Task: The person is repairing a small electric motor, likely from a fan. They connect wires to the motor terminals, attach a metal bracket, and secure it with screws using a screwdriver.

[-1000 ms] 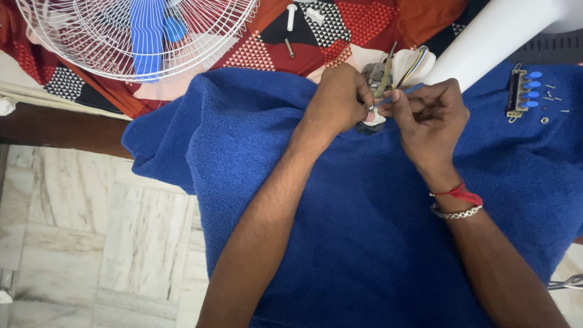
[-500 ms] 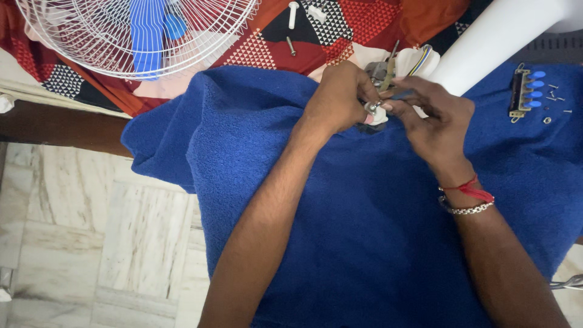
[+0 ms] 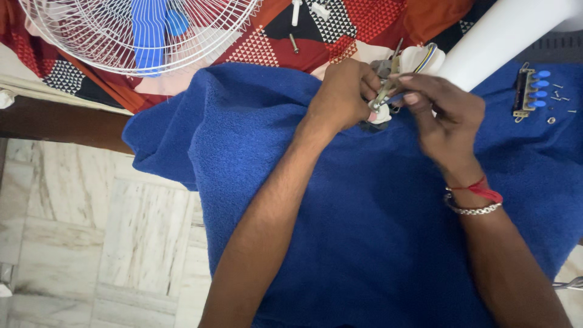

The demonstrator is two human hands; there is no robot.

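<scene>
Fingers (image 3: 364, 82) of the left hand (image 3: 343, 94) are closed around a small white part (image 3: 382, 114), while those of the right hand (image 3: 446, 118) are pinched together on thin metal tweezers (image 3: 388, 91) touching that part. Both hands are held above the far middle of a blue towel (image 3: 364, 231), which is spread over a patterned red cloth (image 3: 340, 30). A white fan guard with blue blades (image 3: 136, 27) is seen at the far left corner, and a white tube (image 3: 498, 42) at the far right. A blue-buttoned switch block (image 3: 529, 91) is laid near the towel's right edge, with tiny screws (image 3: 559, 100) just beside it.
</scene>
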